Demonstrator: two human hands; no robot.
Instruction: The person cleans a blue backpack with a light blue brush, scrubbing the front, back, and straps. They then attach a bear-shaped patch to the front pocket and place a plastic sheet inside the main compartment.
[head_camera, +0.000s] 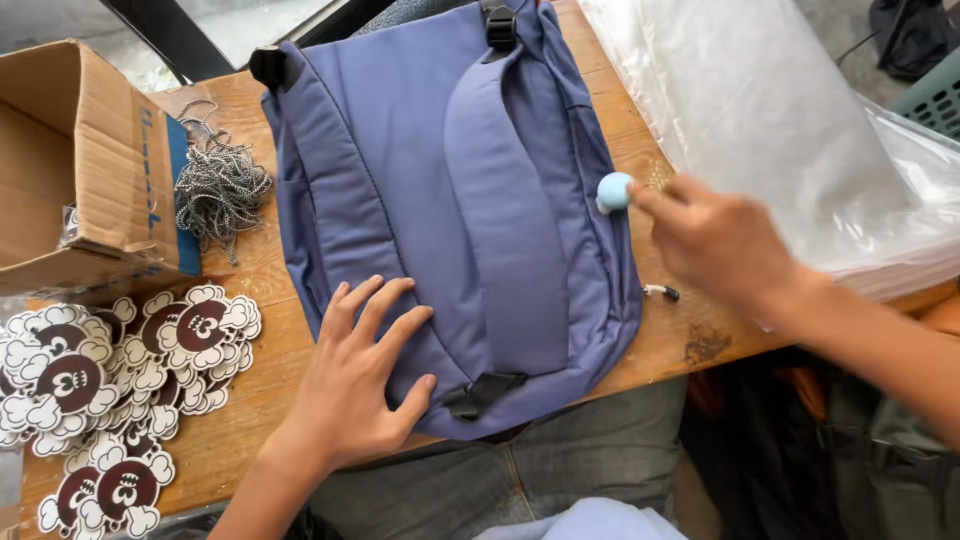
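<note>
Centre frame: my left hand (355, 385) flat, fingers spread, on blue backpack (440, 200); my right hand (720, 245) pinching pale-blue ball (614, 191) at backpack's right edge.

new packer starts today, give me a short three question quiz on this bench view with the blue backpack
1. True or false: the left hand lies flat on the blue fabric backpack.
2. What does the right hand pinch at the backpack's edge? A) a small pale blue round piece B) a metal chain C) a flower sticker
3. What lies between the brown cardboard box and the backpack?

Key
1. True.
2. A, the small pale blue round piece.
3. A tangled pile of silver ball chains on the wooden table; brown and white flower-shaped stickers lie nearer the person.
</note>
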